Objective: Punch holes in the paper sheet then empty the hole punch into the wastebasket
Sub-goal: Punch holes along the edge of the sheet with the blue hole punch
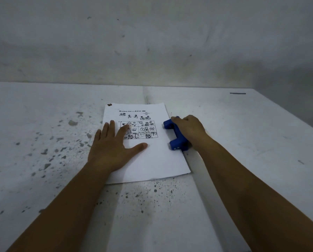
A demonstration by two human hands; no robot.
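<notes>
A white paper sheet [152,160] with black cartoon panels printed on its upper half lies flat on the table. My left hand [112,148] rests flat on the sheet's left side, fingers spread, holding it down. A blue hole punch [175,135] sits over the sheet's right edge, its two blue ends pointing onto the paper. My right hand [190,128] lies on top of the punch and grips it. No wastebasket shows in this view.
The table [61,179] is white, worn and speckled with dark chips. A grey wall [152,42] rises right behind it. The table's right edge [288,113] runs diagonally. A small brown speck [109,104] lies by the sheet's top left corner.
</notes>
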